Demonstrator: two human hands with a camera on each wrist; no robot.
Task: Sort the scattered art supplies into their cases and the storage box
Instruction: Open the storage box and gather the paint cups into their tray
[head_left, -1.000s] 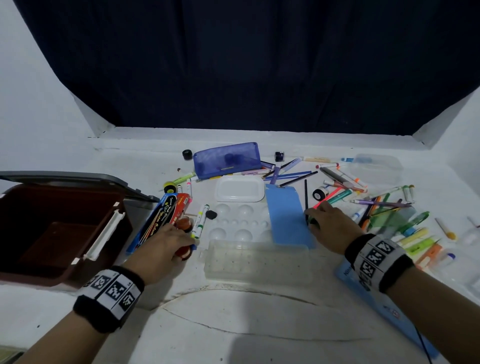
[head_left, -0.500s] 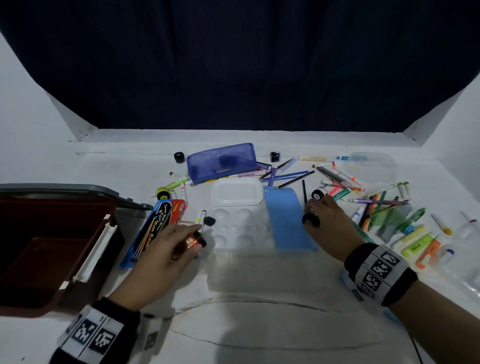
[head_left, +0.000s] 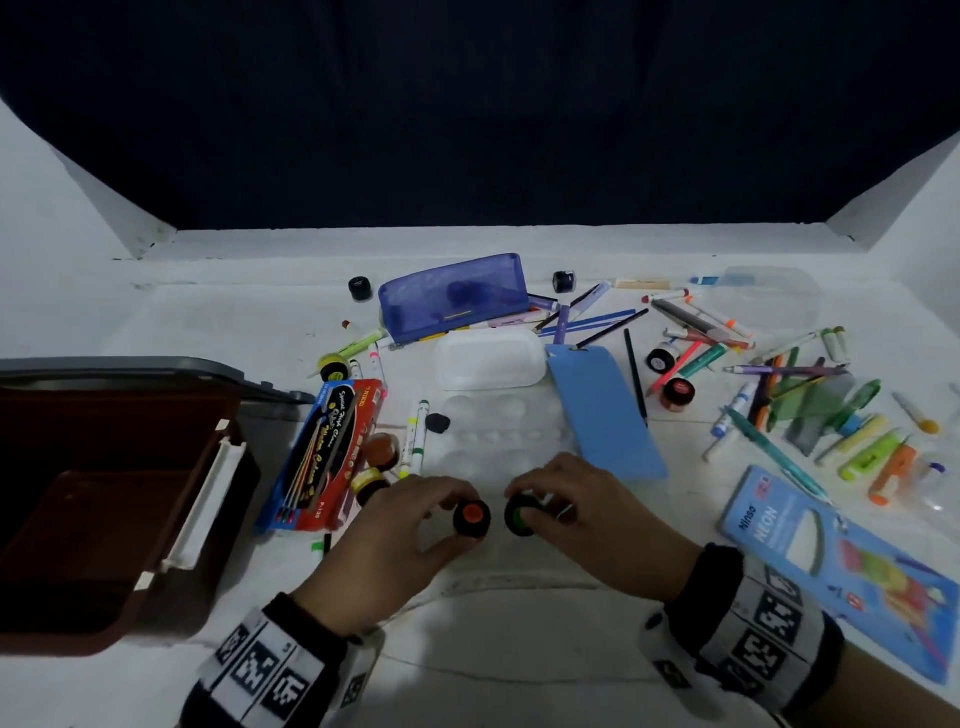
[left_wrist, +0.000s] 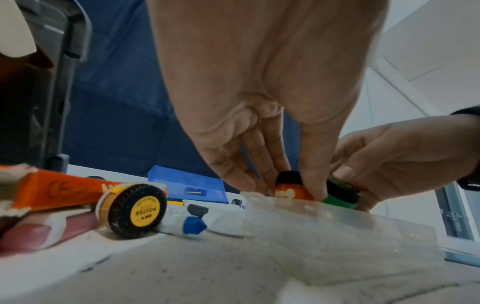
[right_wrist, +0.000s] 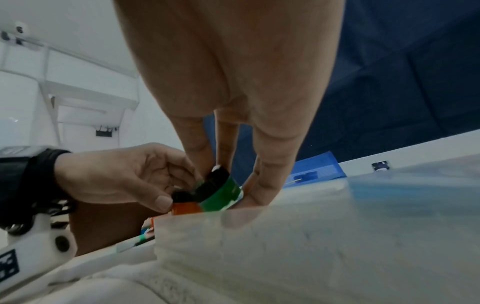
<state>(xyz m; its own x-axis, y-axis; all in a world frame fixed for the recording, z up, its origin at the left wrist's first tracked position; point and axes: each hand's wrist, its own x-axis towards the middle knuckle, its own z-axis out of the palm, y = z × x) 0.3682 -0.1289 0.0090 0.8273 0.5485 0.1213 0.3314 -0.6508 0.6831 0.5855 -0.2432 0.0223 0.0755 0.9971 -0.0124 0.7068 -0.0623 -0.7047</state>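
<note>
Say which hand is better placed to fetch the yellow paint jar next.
Left, probably. The yellow paint jar lies beside the left hand; the right hand sits farther off. Both already hold jars.

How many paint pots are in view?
9: orange in left hand, green in right hand; brown and yellow by the pencil box; yellow, black left of purple case; dark blue right of it; white, red among the pens. More may hide.

Left hand (head_left: 395, 540) gripping orange paint pot (head_left: 471, 516), right hand (head_left: 587, 512) gripping green paint pot (head_left: 521, 514)
</note>
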